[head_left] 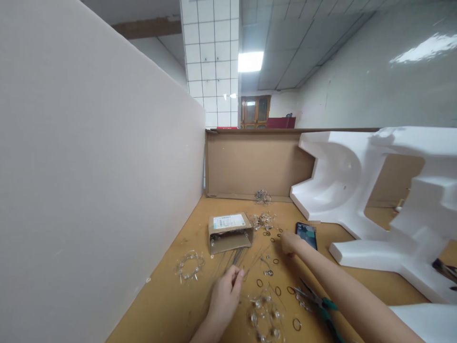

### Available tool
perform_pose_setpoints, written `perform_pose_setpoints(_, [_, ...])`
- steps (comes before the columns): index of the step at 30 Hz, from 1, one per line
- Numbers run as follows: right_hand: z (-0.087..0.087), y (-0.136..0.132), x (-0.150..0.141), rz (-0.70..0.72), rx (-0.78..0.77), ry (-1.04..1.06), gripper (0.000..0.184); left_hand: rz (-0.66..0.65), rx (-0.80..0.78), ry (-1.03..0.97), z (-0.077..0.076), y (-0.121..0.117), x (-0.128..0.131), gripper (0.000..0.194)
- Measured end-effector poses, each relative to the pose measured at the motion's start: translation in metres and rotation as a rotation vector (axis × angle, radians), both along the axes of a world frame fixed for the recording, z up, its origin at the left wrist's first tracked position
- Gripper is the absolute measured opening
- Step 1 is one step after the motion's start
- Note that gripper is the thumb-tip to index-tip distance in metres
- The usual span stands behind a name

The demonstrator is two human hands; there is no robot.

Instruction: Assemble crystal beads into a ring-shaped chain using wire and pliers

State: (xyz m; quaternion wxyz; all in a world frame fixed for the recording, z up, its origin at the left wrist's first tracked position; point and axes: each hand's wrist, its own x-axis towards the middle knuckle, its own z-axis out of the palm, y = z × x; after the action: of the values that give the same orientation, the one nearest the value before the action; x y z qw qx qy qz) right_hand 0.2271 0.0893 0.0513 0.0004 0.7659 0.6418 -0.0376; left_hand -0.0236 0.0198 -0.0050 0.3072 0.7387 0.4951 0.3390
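Note:
My left hand is closed in a pinch low over the table; thin wires lie by its fingertips, and I cannot make out what it holds. To the right, my right hand reaches down to the tabletop with curled fingers, beside several small dark rings. Whatever is in those fingers is hidden. An open cardboard box with a white label lies on its side beyond my left hand, small shiny pieces inside. Clear beaded loops rest nearby: one loop at the left, others in front.
Green-handled pliers lie under my right forearm. A phone is just beyond my right hand. Heaps of shiny wire pieces sit behind. White foam packing stands at right, a white panel at left, a cardboard wall at the back.

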Motion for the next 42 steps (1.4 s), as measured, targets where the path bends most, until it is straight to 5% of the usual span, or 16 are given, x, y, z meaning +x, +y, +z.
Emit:
perform_pose_setpoints(6, [0.017, -0.001, 0.006, -0.019, -0.297, 0.106, 0.033, -0.015, 0.007, -0.009, 0.003, -0.002, 0.002, 0.031])
perform_pose_setpoints(14, [0.038, -0.018, 0.004, 0.044, -0.436, 0.227, 0.033, -0.007, 0.043, 0.014, 0.001, 0.001, 0.0, 0.023])
perform_pose_setpoints(19, [0.054, -0.048, -0.019, 0.174, -0.461, 0.212, 0.032, -0.105, 0.309, 0.064, 0.031, -0.01, 0.008, 0.024])
perform_pose_setpoints(24, [0.063, -0.071, -0.054, 0.333, -0.441, 0.183, 0.03, -0.241, 0.469, 0.413, 0.063, -0.021, 0.03, 0.02])
perform_pose_setpoints(34, [0.055, -0.093, -0.078, 0.423, -0.307, 0.305, 0.026, -0.432, 0.172, 0.329, 0.067, 0.001, 0.021, 0.01])
perform_pose_setpoints(42, [0.049, -0.093, -0.058, 0.431, -0.291, 0.919, 0.029, -0.493, -0.217, -0.105, 0.079, 0.001, 0.006, 0.017])
